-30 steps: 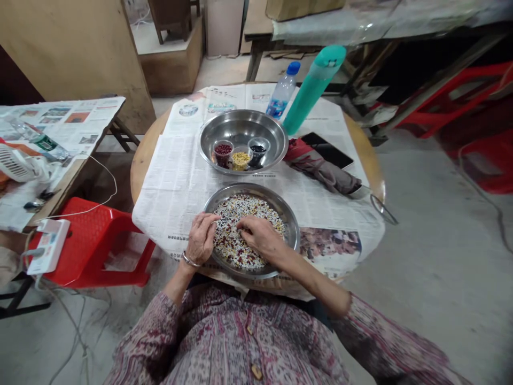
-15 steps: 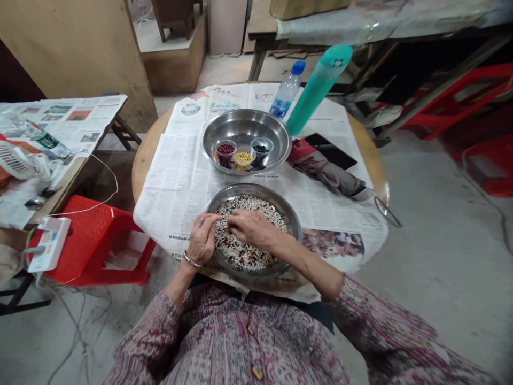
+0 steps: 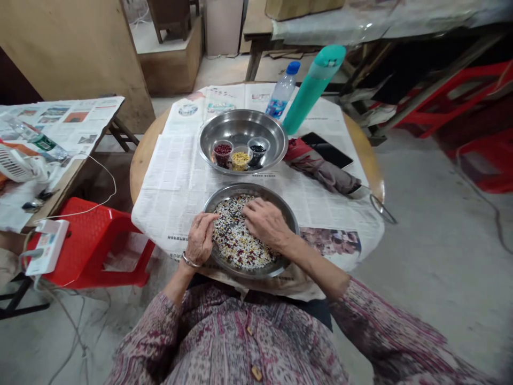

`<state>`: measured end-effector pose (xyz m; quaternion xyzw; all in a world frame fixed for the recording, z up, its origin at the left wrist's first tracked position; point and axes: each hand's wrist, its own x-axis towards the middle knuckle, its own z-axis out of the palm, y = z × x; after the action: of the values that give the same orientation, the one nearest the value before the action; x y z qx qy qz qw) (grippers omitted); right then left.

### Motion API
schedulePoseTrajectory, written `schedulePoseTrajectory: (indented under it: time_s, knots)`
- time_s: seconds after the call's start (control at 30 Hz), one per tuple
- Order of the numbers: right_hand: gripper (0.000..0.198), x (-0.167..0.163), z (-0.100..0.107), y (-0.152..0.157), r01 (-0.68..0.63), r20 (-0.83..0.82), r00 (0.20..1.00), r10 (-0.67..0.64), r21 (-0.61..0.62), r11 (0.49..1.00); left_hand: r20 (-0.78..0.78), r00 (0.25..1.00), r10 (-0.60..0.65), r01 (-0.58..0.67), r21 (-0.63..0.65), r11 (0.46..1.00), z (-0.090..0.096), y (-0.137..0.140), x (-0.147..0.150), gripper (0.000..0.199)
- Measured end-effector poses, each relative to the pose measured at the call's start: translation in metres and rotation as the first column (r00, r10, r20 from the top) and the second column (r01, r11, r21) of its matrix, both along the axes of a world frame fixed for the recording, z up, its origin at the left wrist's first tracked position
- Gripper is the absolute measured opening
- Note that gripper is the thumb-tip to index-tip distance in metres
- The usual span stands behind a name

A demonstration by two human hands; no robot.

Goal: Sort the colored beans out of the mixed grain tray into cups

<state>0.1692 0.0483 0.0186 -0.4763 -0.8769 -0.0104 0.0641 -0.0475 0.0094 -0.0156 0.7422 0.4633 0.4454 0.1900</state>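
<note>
Where grain basin (image 3: 286,211) ends, bowl (image 3: 240,124) with cups (image 3: 223,152) stands beyond, umbrella (image 3: 323,168) beside.

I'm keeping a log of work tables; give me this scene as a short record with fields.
Surface: newspaper on a round table
Near bowl: mixed white, red, yellow and dark grains
Left hand: at the near bowl's left edge
Right hand: over the grains
Far bowl: cups of red, yellow and black pieces
Behind: clear bottle, teal bottle
</note>
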Motion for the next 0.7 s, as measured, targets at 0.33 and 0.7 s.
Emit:
schedulePoseTrajectory:
  time_s: [0.33, 0.7]
  knots:
    - [0.020, -0.008, -0.012, -0.035, -0.055, -0.318, 0.948, -0.004, -0.178, 0.983, -0.033, 0.999, -0.006, 0.007, 0.012, 1.000, 0.004, 0.000, 0.001, 0.026]
    - [0.025, -0.010, -0.012, 0.003, -0.124, -0.300, 0.948, 0.102, -0.054, 0.991, -0.046, 0.999, -0.007, 0.008, 0.029, 1.000, 0.005, 0.000, 0.001, 0.024]
